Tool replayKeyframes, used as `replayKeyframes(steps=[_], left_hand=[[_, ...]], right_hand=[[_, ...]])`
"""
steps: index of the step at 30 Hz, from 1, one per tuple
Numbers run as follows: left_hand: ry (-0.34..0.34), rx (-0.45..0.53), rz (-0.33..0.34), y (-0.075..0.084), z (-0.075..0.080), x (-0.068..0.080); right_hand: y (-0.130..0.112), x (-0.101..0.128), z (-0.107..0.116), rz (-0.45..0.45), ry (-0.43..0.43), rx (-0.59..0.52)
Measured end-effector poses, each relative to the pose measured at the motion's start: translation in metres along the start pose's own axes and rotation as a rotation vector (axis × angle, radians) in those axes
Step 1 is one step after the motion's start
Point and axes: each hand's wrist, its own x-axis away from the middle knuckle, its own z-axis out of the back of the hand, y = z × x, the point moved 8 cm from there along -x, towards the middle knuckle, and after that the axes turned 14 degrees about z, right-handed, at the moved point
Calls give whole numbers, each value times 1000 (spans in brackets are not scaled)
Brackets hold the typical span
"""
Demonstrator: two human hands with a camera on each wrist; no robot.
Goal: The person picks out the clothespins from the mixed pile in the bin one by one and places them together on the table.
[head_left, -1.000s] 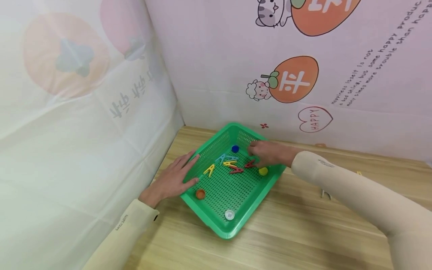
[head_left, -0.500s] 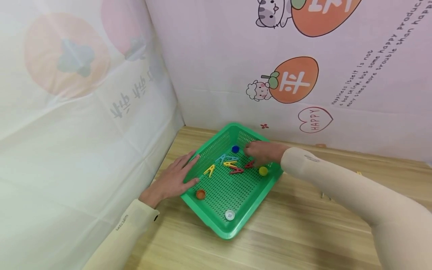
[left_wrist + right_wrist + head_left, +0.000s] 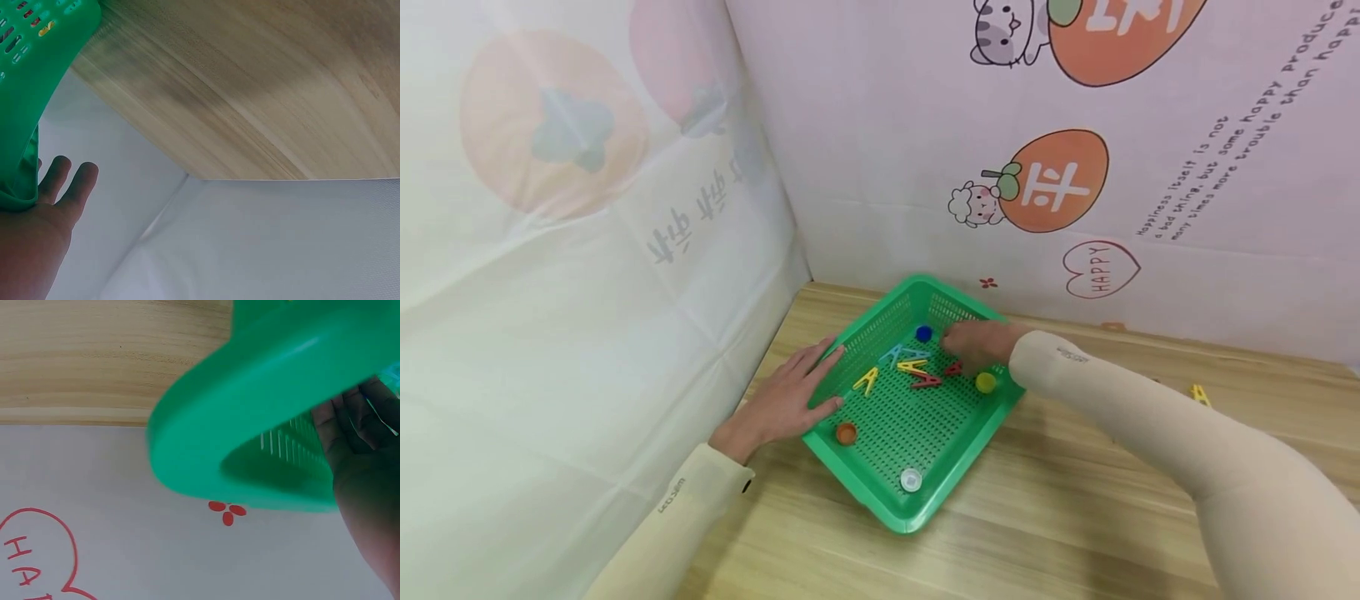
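My left hand (image 3: 792, 390) rests on the left rim of a green plastic basket (image 3: 917, 429), its fingers straight and the thumb inside. In the left wrist view, two fingers (image 3: 80, 187) stretch out beyond the basket wall. My right hand (image 3: 976, 343) reaches into the far right part of the basket, back of the hand up. A red clothespin (image 3: 953, 368) is right beside it; its fingertips are hidden, so I cannot tell whether it holds anything. Near the middle lie another red clothespin (image 3: 927, 380), yellow clothespins (image 3: 866, 381) and blue clothespins (image 3: 892, 355).
Bottle caps sit round the basket floor: blue (image 3: 923, 333), yellow (image 3: 986, 382), brown (image 3: 846, 433) and white (image 3: 912, 480). On the wooden table (image 3: 1037, 517) a yellow clothespin (image 3: 1201, 395) lies beyond my right sleeve. Printed cloth walls (image 3: 880, 150) stand behind and to the left.
My right hand has shifted slightly left within the basket, and its sleeve has come nearer the rim, exposing the yellow clothespin on the table. The left hand has stayed in place.
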Motion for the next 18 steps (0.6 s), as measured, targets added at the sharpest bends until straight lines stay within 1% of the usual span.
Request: replayKeyframes(steps=[3, 7, 11, 18], left_hand=[[-1, 2, 0, 0, -1, 1], [2, 2, 1, -1, -1, 1], [-1, 5, 3, -1, 0, 1], [-4, 12, 4, 0, 0, 0]], right_hand=[[-2, -4, -3, 6, -26, 56], [-4, -5, -6, 7, -38, 95], [-5, -5, -9, 15, -41, 107], [-7, -6, -13, 43, -26, 190]])
